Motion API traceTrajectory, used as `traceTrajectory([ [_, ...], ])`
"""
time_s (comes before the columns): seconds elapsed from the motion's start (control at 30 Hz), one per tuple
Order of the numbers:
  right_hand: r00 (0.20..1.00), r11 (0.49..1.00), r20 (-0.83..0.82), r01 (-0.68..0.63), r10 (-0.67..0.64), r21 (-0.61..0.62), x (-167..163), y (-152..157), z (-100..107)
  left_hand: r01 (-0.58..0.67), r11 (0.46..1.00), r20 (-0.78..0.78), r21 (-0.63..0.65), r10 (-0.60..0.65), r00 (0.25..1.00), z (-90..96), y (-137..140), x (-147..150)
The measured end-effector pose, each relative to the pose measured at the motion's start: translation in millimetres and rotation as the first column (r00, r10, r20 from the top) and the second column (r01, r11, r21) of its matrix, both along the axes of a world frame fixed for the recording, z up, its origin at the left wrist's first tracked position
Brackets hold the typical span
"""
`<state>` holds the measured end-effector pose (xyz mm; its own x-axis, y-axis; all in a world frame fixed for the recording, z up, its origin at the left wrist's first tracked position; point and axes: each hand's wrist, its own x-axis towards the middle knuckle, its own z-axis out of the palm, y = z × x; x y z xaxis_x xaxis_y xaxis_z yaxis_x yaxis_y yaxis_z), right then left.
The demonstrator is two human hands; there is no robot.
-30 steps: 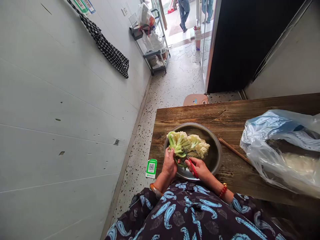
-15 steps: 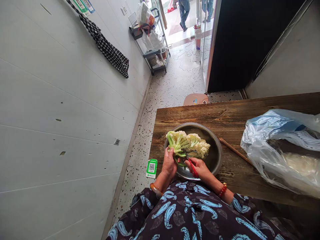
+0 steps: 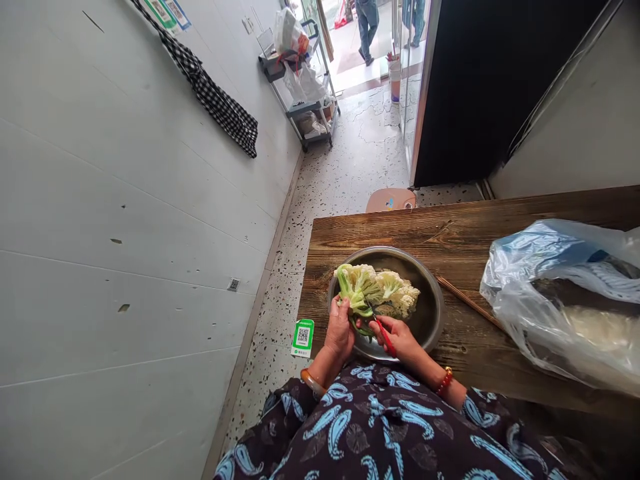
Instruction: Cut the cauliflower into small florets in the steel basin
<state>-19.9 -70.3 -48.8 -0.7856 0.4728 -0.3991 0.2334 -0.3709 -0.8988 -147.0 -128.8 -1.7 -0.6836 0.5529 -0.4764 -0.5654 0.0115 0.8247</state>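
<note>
A pale cauliflower point(image 3: 357, 287) with a green stem is gripped by my left hand point(image 3: 341, 328) over the near left side of a metal bowl point(image 3: 436, 320). My right hand point(image 3: 397, 337) is closed around red-handled scissors point(image 3: 384, 333). Their dark blades reach in at the green stem and leaf of the cauliflower. More cauliflower florets point(image 3: 403, 293) lie in the bowl, to the right of the held piece. Part of the bowl's near rim is hidden behind my hands.
The bowl stands on a dark wooden table point(image 3: 465, 240). Thin brown sticks point(image 3: 470, 303) lie right of it, beside a clear plastic bag point(image 3: 530, 287). A green QR card point(image 3: 303, 338) is at the left edge. Beyond are a pink stool point(image 3: 390, 199), a cart point(image 3: 306, 107) and a person point(image 3: 367, 30).
The held cauliflower and the scissors have shifted only very slightly; both hands keep their grip. The rest of the scene looks the same apart from a small camera shift.
</note>
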Motion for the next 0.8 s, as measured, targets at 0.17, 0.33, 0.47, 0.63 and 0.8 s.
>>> traceTrajectory([
  [0.17, 0.998, 0.993, -0.044, 0.041, -0.036, 0.114, 2, -4, 12, -0.023, 1.0, 0.006, 0.014, 0.023, 1.0, 1.0, 1, -4],
  [0.33, 0.999, 0.988, -0.046, -0.015, 0.023, 0.153, 6, -3, 18, -0.06, 0.998, 0.007, -0.003, 0.06, 0.998, -1.7, -1, -6],
  [0.47, 0.999, 0.983, -0.027, -0.021, 0.027, 0.181, 7, -3, 14, -0.059, 0.998, 0.019, -0.003, 0.059, 0.998, -4.2, -3, -5],
  [0.63, 1.0, 0.993, 0.01, -0.026, 0.025, 0.118, 8, -6, 4, -0.076, 0.997, 0.024, -0.008, 0.076, 0.997, -5.0, -5, -5],
  [0.8, 0.999, 0.998, 0.047, -0.006, 0.009, -0.063, 8, -8, 4, -0.068, 0.998, 0.021, -0.013, 0.068, 0.997, -2.7, -5, -4],
])
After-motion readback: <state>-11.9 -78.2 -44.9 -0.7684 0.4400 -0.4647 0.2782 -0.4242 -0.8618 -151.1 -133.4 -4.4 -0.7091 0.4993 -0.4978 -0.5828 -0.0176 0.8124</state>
